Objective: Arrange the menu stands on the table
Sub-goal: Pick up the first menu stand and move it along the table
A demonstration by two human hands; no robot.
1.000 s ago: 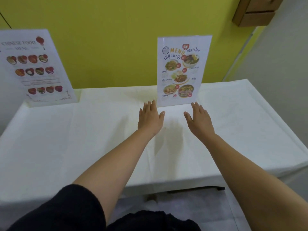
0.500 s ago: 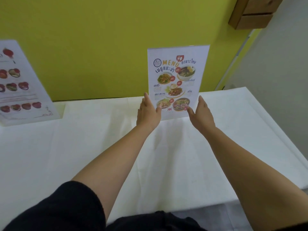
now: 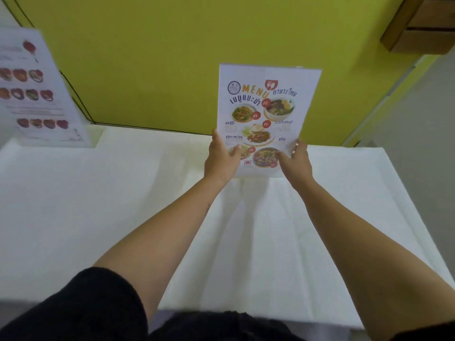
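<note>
A clear menu stand with a Thai food menu [image 3: 267, 104] is upright near the back middle of the white-clothed table [image 3: 98, 193]. My left hand [image 3: 221, 158] grips its lower left edge, thumb on the front. My right hand [image 3: 295, 161] grips its lower right edge the same way. Whether its base touches the cloth I cannot tell. A second menu stand with a Chinese food menu [image 3: 37, 94] stands at the back left corner, apart from both hands.
A yellow-green wall [image 3: 147, 57] runs right behind the table. A wooden box [image 3: 418, 28] hangs on the wall at upper right. The table's right edge [image 3: 403, 193] borders grey floor. A black cable [image 3: 76, 99] runs down the wall by the left stand.
Both hands went from hovering open in front of the Thai menu stand to closing on its lower edges. The view has shifted closer and to the left.
</note>
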